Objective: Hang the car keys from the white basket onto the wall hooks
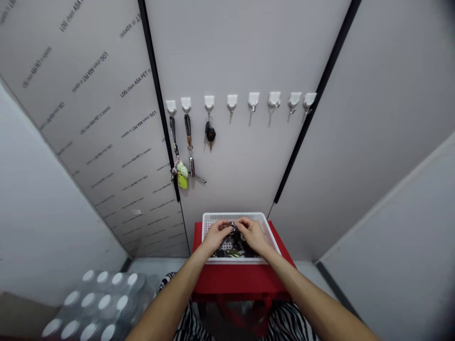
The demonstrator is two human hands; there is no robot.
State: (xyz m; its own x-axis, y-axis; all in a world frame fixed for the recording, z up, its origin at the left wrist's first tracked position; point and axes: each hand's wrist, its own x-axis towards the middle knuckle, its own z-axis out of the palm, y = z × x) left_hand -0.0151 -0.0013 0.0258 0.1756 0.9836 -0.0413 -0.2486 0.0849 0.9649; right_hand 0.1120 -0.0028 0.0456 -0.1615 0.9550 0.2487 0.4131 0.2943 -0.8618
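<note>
Good, your left hand (216,236) and right hand (253,234) both pinch a small metal key ring (232,228) over the white plastic basket (231,216); keep those fingertips firm.

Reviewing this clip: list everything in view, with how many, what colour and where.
grey wall panels: three, grey, ahead and to both sides
adhesive wall hooks: eight, white, in a row on the middle panel
strap key chains: two, dark, on the two leftmost hooks
key fob: one, black, on the third hook
charm: one, yellow-green, low on the first chain
plastic basket: one, white, on the table
table: one, red, below the hooks
keys: several, mostly dark, in the basket
key ring: one, silver, at the fingertips
shrink-wrapped bottles: many, white caps, lower left
zebra-print cloth: black and white, below the table
left hand: at the key ring
right hand: at the key ring
</note>
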